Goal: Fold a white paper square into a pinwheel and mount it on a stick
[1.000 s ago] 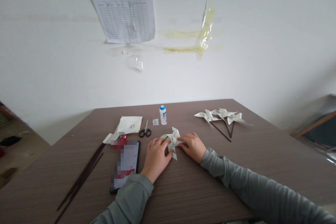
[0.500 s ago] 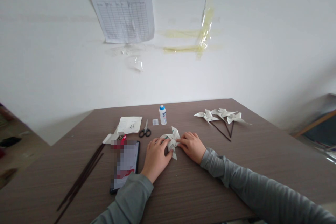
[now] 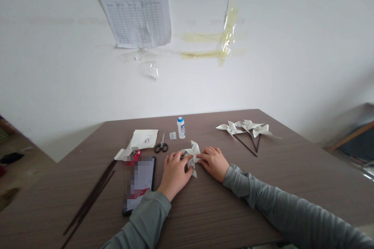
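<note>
A folded paper pinwheel [image 3: 194, 148] lies on the brown table between my two hands, its pointed blades spread out. From the left, my left hand [image 3: 175, 173] presses on it, index finger near its centre and thumb on the lower blade. My right hand [image 3: 214, 162] pinches its right side with thumb and fingers together. My fingers cover part of the paper. Just behind stands a white glue bottle [image 3: 181, 129] with a blue cap. Black-handled scissors [image 3: 161, 146] lie left of the bottle, with a small clear square [image 3: 173, 135] between them.
Finished pinwheels [image 3: 247, 125] on dark sticks lie at the back right. To the left are a stack of paper sheets [image 3: 143, 138], a phone [image 3: 142, 184], a small red packet [image 3: 134, 154] and several long dark sticks [image 3: 90, 198]. A white wall [image 3: 198, 89] rises behind the table.
My left index finger has shifted slightly right, toward the pinwheel's centre. My right hand has barely moved, and the other things lie as before.
</note>
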Demonstrator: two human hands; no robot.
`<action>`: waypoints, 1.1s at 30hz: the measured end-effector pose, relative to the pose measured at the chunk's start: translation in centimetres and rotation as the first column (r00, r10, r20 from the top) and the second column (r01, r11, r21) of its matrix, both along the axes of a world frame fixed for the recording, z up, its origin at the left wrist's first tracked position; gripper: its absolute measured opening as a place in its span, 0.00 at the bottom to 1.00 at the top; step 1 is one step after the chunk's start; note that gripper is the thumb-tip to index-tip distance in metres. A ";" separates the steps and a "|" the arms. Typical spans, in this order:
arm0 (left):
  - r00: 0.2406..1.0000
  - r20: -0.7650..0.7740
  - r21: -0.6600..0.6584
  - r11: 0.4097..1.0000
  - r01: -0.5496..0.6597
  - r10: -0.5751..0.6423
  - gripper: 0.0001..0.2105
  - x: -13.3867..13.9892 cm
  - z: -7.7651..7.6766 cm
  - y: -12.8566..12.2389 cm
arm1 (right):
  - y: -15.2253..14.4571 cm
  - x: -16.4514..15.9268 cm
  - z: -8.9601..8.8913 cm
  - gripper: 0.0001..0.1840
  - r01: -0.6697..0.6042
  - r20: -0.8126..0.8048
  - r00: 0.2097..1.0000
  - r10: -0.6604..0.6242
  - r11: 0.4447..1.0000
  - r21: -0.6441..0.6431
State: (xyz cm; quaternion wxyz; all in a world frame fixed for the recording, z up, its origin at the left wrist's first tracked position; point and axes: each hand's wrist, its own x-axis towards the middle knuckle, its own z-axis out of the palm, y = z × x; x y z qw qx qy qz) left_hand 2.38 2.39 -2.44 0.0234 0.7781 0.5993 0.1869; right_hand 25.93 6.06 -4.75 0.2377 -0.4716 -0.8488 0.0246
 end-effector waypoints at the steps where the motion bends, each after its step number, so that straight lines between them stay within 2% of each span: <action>1: 1.000 -0.006 -0.008 1.000 0.000 0.000 0.21 0.0 0.1 0.0 | 0.0 0.0 0.0 0.13 0.000 0.000 1.000 0.000 1.000 0.000; 17: 0.998 -0.056 -0.063 0.998 -0.017 0.014 0.22 0.5 1.4 -0.3 | -0.3 -0.1 0.6 0.14 0.012 0.020 1.000 -0.011 1.000 -0.019; 26: 1.000 -0.021 -0.044 0.999 -0.014 0.013 0.20 0.2 0.9 -0.2 | -0.2 -0.2 0.5 0.13 0.015 -0.008 1.000 -0.015 1.000 0.005; 33: 1.000 0.001 -0.002 1.000 -0.026 0.026 0.24 0.3 0.5 0.0 | -0.4 -0.2 0.8 0.11 0.003 0.010 1.000 -0.003 1.000 -0.003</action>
